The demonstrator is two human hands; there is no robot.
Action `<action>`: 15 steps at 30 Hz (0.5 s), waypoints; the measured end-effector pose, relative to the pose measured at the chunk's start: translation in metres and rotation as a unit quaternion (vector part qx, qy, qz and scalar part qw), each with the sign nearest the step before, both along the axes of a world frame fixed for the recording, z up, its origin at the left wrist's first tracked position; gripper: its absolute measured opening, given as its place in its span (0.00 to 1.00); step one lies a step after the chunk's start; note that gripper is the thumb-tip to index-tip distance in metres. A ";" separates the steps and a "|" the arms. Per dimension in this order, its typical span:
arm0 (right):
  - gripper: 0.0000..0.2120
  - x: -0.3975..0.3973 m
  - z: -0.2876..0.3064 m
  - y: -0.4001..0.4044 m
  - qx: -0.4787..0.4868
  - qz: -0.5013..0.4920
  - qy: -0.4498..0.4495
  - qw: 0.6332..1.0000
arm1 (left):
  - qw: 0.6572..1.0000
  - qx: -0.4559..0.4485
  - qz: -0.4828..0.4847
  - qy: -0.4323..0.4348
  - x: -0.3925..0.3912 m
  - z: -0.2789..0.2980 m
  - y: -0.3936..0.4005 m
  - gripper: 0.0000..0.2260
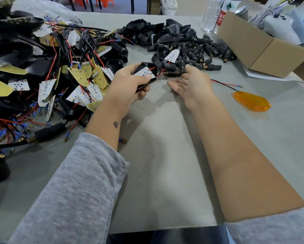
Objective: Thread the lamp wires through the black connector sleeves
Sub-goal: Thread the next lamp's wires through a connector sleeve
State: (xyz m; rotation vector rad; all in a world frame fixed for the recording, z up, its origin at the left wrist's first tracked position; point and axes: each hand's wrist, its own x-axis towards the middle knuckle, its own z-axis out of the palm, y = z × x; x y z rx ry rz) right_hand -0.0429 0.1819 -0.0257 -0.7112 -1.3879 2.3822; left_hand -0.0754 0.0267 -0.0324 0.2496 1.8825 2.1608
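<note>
Nearest the camera, two forearms reach forward over the grey table (161, 173), the left one in a grey sleeve (81, 182) pushed partway up. The left hand (128, 85) grips a lamp unit (146, 74): a black housing with a white LED board on its face, the thumb pressing on the board's near edge and the fingers curled beneath. The right hand (191, 83) is just beside it, palm up and fingers relaxed and spread, holding nothing.

From the lamp's far right corner, red and black lamp wires (159, 72) run toward a black connector sleeve (168, 67) lying touching or very nearly touching the housing. The sleeve's long axis runs roughly left to right, continuing the line of the wires, with a brass threaded stud (170, 73) just beside it. Whether the wires already pass through the sleeve cannot be told; the joint is small and dark. The right hand is the nearer of the two to the sleeve's free end, so it seems best placed to pull the wires out along that axis.

Beyond lies a heap of loose sleeves (205, 51) and black housings (158, 32). To the left, a tangled pile of wired boards (59, 71). To the right, an orange lens (251, 101), a spare wire pair (225, 84), a cardboard box (260, 50) and water bottles (216, 14).
</note>
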 end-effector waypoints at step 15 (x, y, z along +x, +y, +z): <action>0.09 -0.007 -0.007 0.012 -0.017 -0.078 0.072 0.994 | 0.999 -0.015 -0.037 -0.017 0.000 0.003 -0.003 0.13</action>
